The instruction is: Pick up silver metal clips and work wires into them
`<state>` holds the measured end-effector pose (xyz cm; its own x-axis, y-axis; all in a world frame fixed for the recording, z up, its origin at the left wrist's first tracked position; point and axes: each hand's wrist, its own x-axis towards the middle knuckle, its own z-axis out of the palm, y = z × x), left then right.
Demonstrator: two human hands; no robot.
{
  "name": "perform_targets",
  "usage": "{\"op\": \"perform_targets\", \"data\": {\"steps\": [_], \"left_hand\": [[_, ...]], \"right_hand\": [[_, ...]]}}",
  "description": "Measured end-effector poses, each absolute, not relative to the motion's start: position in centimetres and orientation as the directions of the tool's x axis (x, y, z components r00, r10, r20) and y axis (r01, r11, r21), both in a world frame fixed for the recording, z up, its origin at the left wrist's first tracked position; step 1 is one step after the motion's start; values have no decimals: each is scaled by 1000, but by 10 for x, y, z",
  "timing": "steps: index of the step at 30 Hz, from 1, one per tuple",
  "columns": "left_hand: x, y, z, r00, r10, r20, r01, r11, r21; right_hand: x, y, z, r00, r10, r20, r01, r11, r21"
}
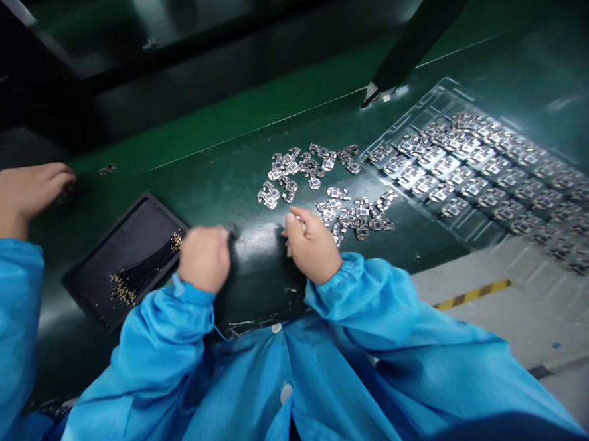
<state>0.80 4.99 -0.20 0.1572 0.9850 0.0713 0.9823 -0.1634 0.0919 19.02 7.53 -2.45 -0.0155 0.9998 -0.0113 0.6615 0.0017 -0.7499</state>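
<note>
**Beside the scattered metal pieces (296,170), left hand (204,259) and right hand (312,243) both closed**

Just below the scattered metal pieces, the person's blue smock sleeves (181,320) reach over a dark green conveyor belt (213,192), and the pieces lie in two loose clusters on it. The left hand sits well short of the pile, its fingers curled tightly around something small and dark that is too hidden to identify. The right hand is just beside the pile's lower cluster, its fingertips (294,217) pinched together; whether they grip a piece, I cannot tell.

Left of the pile, a black tray (143,233) holds a bundle of fine black wires tipped with gold pins (143,273). Farther left, a co-worker's hand (21,194), partly open, rests near a few tiny parts (106,169). Right of the pile, a clear plastic tray (446,90) holds rows of similar pieces (480,162). Above the pile, a dark bar with a metal tip (379,92) crosses the belt's far edge.
</note>
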Motion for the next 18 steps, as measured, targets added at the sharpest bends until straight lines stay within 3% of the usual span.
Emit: {"op": "perform_targets", "data": {"steps": [2, 4, 7, 9, 12, 18], "left_hand": [[-7, 65, 9, -176, 936, 304, 977, 129, 168], [-22, 66, 13, -309, 888, 341, 944, 244, 221], [-51, 48, 8, -346, 928, 141, 935, 327, 140], [-72, 33, 1, -399, 916, -35, 915, 401, 43], [-96, 18, -8, -410, 894, -183, 910, 413, -18], [-99, 13, -8, -320, 943, -93, 947, 321, -10]], "right_hand": [[206, 88, -20, -119, 993, -5, 795, 92, -599], [220, 99, -15, -266, 962, -66, 888, 218, -405], [232, 108, -11, -370, 906, -206, 924, 337, -179], [233, 110, -10, -390, 880, -270, 921, 377, -101], [226, 107, -8, -467, 825, -319, 881, 467, -83], [199, 78, -6, -688, 645, -331, 720, 664, -203]]}}
